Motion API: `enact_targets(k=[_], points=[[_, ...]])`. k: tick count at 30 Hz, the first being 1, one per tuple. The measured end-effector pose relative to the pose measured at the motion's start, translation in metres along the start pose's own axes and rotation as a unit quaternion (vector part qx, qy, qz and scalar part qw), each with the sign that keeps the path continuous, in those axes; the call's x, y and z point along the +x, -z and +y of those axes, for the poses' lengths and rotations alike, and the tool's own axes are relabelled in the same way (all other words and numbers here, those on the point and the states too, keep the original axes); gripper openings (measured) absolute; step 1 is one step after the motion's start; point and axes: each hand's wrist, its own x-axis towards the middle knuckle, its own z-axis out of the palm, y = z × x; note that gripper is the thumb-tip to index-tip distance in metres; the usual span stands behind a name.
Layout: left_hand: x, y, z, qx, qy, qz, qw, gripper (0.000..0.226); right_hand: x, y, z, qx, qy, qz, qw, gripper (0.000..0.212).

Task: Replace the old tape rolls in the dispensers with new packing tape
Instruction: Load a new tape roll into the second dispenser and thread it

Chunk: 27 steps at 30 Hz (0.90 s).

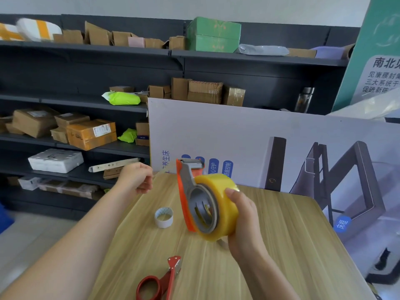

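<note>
Tape replacement, late stage. The right hand (pixel 244 224) is holding up an orange-and-grey plastic tape dispenser (pixel 186 185), its grip clamped around the full roll of yellowish translucent packing tape (pixel 225 204) that is already sitting on the dispenser's hub, thumb lying across the roll's outer face. To the left of the dispenser's cutter head, the left hand (pixel 135 177) is hovering with fingers curled together; it appears to be pinching a faint clear strip of tape (pixel 165 169) that is running from the head, though the strip is hard to see. Below and left of the dispenser, a spent white cardboard core (pixel 163 217) is standing on the pale wood-grain table (pixel 281 234), and nearer the viewer a pair of red-handled scissors (pixel 160 278) is lying flat. Behind the dispenser a white printed board (pixel 238 135) is leaning against dark shelving (pixel 86 105) that is carrying cardboard parcels. Judged from this layout, the old roll is already out and the new one mounted; what is probably remaining is threading and trimming the leading end. Only one dispenser is showing, so any others are unaccounted for.
</note>
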Motion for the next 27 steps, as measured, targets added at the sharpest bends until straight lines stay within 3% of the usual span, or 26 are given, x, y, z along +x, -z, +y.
enact_targets(k=[3,9,15,21,27], points=[[-0.009,-0.011,-0.010,-0.020,0.015,-0.034,0.999,0.023,0.007,0.004,-0.004,0.028,-0.029,0.020,0.999,0.028],[-0.028,-0.035,-0.025,-0.054,0.048,-0.083,0.994,0.026,0.016,0.010,-0.011,0.051,-0.050,0.036,0.997,0.047],[-0.044,-0.059,-0.041,-0.132,0.101,-0.134,0.977,0.020,0.022,0.005,-0.012,0.054,-0.043,0.078,0.995,0.019],[-0.065,-0.079,-0.049,-0.230,0.149,-0.186,0.944,0.013,0.024,-0.001,-0.012,0.036,-0.046,0.115,0.992,0.016],[-0.081,-0.088,-0.052,-0.266,0.169,-0.219,0.924,0.021,0.021,-0.004,-0.005,0.000,-0.041,0.143,0.989,0.017]])
